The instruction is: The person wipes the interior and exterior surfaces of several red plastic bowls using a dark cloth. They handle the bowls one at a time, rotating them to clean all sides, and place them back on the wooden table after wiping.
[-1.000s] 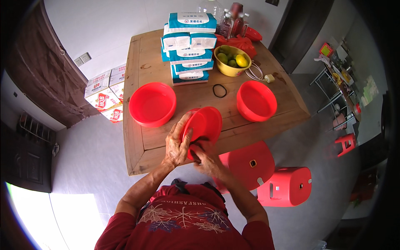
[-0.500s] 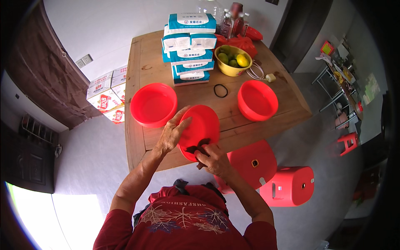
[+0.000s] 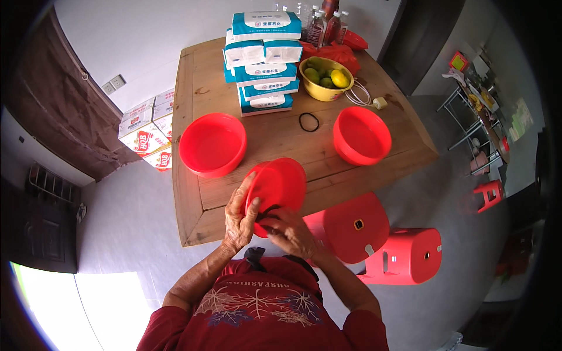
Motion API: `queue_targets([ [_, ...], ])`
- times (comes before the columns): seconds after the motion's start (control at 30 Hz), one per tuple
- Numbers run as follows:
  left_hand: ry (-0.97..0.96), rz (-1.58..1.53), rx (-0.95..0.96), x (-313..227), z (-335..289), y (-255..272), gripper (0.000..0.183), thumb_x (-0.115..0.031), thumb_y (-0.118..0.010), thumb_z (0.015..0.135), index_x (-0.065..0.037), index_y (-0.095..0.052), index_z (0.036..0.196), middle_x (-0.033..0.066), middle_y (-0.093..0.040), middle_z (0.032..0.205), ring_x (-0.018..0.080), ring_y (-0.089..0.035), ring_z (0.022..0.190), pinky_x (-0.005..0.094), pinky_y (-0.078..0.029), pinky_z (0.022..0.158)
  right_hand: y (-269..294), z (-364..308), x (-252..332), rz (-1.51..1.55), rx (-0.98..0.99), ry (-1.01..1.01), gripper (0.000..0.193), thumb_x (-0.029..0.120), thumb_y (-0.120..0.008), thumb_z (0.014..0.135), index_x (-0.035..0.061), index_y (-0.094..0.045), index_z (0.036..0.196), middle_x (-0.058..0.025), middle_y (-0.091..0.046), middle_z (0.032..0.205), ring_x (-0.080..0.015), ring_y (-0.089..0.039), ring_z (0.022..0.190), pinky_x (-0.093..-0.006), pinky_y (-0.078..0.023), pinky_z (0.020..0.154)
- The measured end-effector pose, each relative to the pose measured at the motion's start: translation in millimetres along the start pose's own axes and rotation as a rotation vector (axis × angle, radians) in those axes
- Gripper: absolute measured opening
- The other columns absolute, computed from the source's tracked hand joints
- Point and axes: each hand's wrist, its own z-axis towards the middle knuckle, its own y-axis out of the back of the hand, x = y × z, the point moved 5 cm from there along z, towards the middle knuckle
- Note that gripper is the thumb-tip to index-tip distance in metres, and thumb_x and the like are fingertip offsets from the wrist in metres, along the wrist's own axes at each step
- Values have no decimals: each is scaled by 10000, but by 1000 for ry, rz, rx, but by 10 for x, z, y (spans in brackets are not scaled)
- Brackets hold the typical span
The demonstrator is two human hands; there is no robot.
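Tilted in front of me at the table's near edge is a red plastic bowl [image 3: 282, 182]. My left hand [image 3: 237, 221] grips its left rim, with the thumb over the inner side. Pressed into the near part of this bowl, my right hand [image 3: 291, 233] is closed on a dark cloth [image 3: 268, 212], mostly hidden under the fingers. A second red bowl [image 3: 213, 144] stands upright on the table to the left. To the right stands a third red bowl [image 3: 362, 136]. Between these two lies a thin black ring-shaped band [image 3: 308, 122].
Stacked tissue packs [image 3: 266, 73] stand on the wooden table [image 3: 234, 196]. Beside them are a yellow bowl [image 3: 321, 90] of green and yellow fruit, a white cable [image 3: 359, 93] and several bottles [image 3: 325, 28]. Red stools [image 3: 357, 228] stand below the right edge; cartons [image 3: 143, 131] lie left.
The held bowl has come nearer to me and down. My left hand has slid toward its near-left rim, and my right hand has moved left and down with the dark cloth.
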Motion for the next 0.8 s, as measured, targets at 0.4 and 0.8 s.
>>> queue_targets([
  [0.4,-69,83,55,-57,69,-87,447,-164,-521,906,-32,-449,1327,232,-518,1245,345,-497,1182,387,-388,985,-120,101,17,-20,-106,-272,289,149,-616,745,40,-552,1006,-129,-512,998,-294,-506,954,-408,-415,751],
  [0.8,195,-23,215,-13,254,9,482,-231,-540,917,-30,-431,1341,169,-541,1267,232,-489,1206,350,-384,996,172,-71,160,-272,-86,141,431,202,-744,627,96,-615,1024,-113,-539,983,-276,-541,824,-398,-442,722],
])
